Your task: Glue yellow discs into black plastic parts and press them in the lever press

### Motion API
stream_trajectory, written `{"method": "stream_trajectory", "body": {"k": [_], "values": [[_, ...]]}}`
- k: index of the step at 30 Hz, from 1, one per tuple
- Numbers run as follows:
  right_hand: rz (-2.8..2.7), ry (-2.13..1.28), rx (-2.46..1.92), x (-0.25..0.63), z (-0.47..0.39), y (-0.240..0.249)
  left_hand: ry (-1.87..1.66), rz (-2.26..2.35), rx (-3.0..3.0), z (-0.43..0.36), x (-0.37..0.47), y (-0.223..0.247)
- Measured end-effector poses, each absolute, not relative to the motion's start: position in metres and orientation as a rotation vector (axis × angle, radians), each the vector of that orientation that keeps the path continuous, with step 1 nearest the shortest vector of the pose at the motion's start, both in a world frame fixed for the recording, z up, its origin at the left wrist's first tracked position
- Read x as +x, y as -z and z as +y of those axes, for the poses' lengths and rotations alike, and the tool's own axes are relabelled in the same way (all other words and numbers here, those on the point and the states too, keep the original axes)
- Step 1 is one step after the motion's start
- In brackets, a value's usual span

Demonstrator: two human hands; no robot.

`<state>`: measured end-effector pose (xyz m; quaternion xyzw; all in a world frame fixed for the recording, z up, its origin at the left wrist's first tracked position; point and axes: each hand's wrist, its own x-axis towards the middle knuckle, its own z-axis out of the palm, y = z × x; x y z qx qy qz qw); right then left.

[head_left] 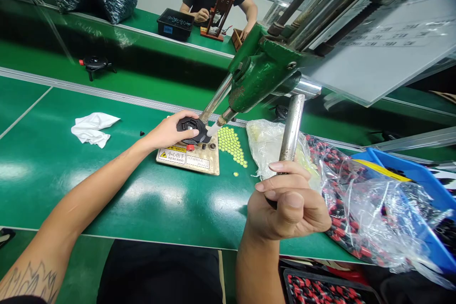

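Observation:
My left hand [171, 129] holds a round black part [192, 129] with a red knob [190, 147] on the base plate [213, 166] of a green hand press [254, 76]. The white tip of the press ram [213, 129] is at the right edge of the part; whether it touches cannot be made out. My right hand [290, 202] is closed round the lower end of the metal press lever [292, 126]. Many small yellow-green discs [231, 145] lie on the green table just right of the base plate.
A white cloth [93, 129] lies at the left. To the right are a clear bag [263, 145], bagged red and black parts [342, 213] and a blue bin [423, 180]. A person's hand [202, 15] is across the bench, near a black tray [174, 23].

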<state>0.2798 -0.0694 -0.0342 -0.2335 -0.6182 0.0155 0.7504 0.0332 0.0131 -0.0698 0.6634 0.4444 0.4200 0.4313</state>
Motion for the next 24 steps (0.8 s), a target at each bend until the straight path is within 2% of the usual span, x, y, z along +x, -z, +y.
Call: {"method": "stream_trajectory", "body": {"k": [24], "values": [[-1.367, -0.008, -0.438, 0.2767, -0.066, 0.0316, -1.052, 1.098, 1.651, 0.0136, 0.0327, 0.0719]]}}
